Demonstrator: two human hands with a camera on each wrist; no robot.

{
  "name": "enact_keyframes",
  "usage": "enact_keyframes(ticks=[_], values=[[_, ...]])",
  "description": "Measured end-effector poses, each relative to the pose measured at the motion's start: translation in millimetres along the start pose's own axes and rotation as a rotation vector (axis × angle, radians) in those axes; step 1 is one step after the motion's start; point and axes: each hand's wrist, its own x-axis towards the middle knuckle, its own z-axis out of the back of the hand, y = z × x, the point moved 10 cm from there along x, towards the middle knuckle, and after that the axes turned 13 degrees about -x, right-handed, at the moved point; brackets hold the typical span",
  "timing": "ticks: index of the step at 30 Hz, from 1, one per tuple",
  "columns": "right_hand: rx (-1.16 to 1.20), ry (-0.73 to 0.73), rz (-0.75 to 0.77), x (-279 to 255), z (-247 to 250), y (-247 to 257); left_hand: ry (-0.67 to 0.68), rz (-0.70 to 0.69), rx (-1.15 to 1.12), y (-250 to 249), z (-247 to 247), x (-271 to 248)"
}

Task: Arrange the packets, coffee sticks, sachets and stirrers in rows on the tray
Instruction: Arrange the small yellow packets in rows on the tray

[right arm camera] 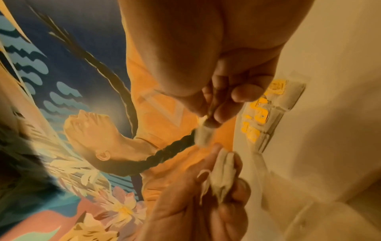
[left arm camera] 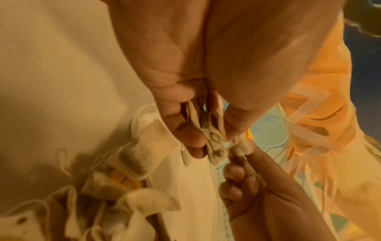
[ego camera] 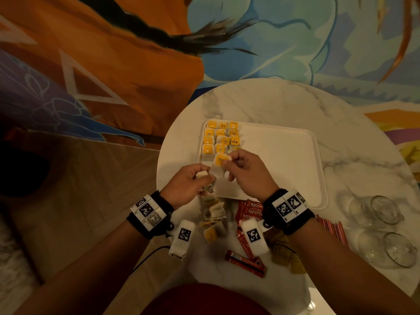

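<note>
From the head view, my left hand (ego camera: 186,183) grips a bunch of pale paper tea bags (ego camera: 202,176) while my right hand (ego camera: 246,172) pinches one yellow-tagged tea bag (ego camera: 220,160), lifted free just above the near left corner of the white rectangular plastic tray (ego camera: 295,160), where yellow-tagged bags already lie in three rows (ego camera: 221,138); red coffee sticks (ego camera: 246,210) wait on the round marble table (ego camera: 272,101). In the left wrist view, my fingers (left arm camera: 181,128) curl around the crumpled bunch, strings trailing. In the right wrist view, thumb and fingertips (right arm camera: 224,114) nip the single bag's edge. I judge I'm mid-separation; next I must untangle its string, then lay it flat at a row's end.
</note>
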Motion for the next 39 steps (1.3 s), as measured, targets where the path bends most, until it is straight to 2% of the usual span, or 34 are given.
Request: enact_keyframes(ticks=[4,10,13,21,28,33,39], values=[[-0.057,-0.070,-0.013,21.0,6.4,-3.9,-0.091,0.012,-0.060,7.6,14.9,2.0],[-0.346,0.066,0.024,55.1,-24.9,-10.6,-0.215,0.063,-0.353,19.2,37.6,2.0],[-0.418,0.125,0.017,65.6,-44.7,-16.6,-0.266,0.091,-0.451,24.3,47.2,0.5],[-0.707,0.116,-0.040,78.7,-54.2,-22.8,-0.289,0.087,-0.456,24.8,55.0,-3.2],[-0.796,0.066,-0.038,77.8,-49.6,-19.6,-0.261,0.087,-0.384,20.4,49.0,-4.8],[-0.705,0.044,-0.039,71.8,-42.5,-14.9,-0.221,0.072,-0.383,16.2,40.8,-3.3],[-0.369,0.130,0.125,46.4,-42.1,12.4,-0.221,0.045,-0.360,13.8,39.2,0.3]])
